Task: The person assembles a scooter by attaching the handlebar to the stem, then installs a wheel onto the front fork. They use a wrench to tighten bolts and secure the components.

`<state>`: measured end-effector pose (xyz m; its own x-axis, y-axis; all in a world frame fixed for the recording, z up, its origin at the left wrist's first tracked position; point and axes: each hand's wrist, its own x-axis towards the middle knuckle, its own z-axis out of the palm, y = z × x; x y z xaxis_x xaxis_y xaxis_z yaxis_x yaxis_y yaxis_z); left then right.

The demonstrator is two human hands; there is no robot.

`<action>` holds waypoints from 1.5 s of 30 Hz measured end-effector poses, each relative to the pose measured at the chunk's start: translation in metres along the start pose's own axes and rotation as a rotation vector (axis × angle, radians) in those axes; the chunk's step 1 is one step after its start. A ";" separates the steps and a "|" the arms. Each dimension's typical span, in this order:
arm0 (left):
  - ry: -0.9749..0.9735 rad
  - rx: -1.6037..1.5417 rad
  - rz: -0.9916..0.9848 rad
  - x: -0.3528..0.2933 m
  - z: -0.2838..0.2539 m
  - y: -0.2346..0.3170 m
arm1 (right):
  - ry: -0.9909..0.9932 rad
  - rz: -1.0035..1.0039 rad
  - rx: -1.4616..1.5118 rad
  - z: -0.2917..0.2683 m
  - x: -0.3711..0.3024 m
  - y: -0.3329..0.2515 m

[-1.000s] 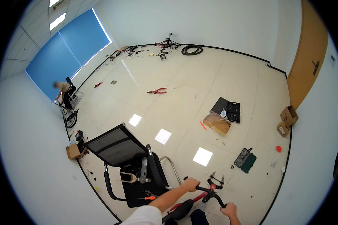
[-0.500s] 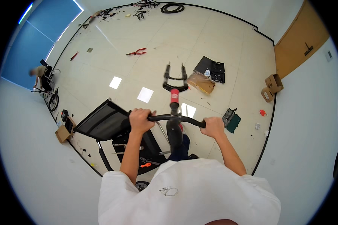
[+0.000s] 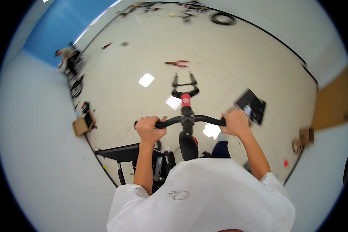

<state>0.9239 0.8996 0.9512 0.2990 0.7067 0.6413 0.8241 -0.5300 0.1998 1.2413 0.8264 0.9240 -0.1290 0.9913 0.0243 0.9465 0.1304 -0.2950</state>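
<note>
Both my hands hold a black bicycle handlebar (image 3: 205, 118). My left hand (image 3: 150, 129) is wrapped round its left end, and my right hand (image 3: 236, 121) closes on the right end. Ahead of the bar, a red head tube (image 3: 186, 100) leads to a black fork (image 3: 185, 93) with no wheel between its legs. Below the bar a dark, rounded part (image 3: 188, 147), which looks like a saddle, reaches toward my white shirt. By my left forearm is a black chair-like frame (image 3: 121, 153), partly hidden by the arm.
Red-handled cutters (image 3: 178, 63) lie on the floor beyond the fork. A black case (image 3: 255, 105) sits past my right hand. Cardboard boxes (image 3: 306, 136) stand by the right wall, another box (image 3: 81, 125) at left. A person (image 3: 67, 58) bends near a wheel (image 3: 77, 87). A tyre (image 3: 222, 18) lies far back.
My view has turned left, so the floor things appear farther right. The handlebar stays in both hands. The chair-like frame shows lower, and the tools on it are no longer visible.
</note>
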 end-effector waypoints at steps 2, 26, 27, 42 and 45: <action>-0.024 0.066 -0.033 0.041 0.017 -0.024 | 0.029 -0.088 0.048 -0.003 0.070 0.010; -0.023 0.649 -0.395 0.562 0.150 -0.544 | -0.480 -0.919 0.676 -0.060 0.952 -0.071; -0.086 0.672 -0.443 0.579 0.169 -0.577 | -0.516 -0.984 0.742 -0.045 0.996 -0.065; -0.422 0.533 -0.736 0.814 0.593 -0.819 | -0.957 -0.700 0.730 0.125 1.499 0.099; -0.576 0.565 -0.812 0.873 0.655 -0.872 | -0.968 -0.643 0.762 0.129 1.594 0.132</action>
<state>0.7813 2.2860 0.8513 -0.3649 0.9310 0.0113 0.9294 0.3650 -0.0551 1.1225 2.4223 0.8006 -0.9232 0.3159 -0.2188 0.2914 0.2044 -0.9345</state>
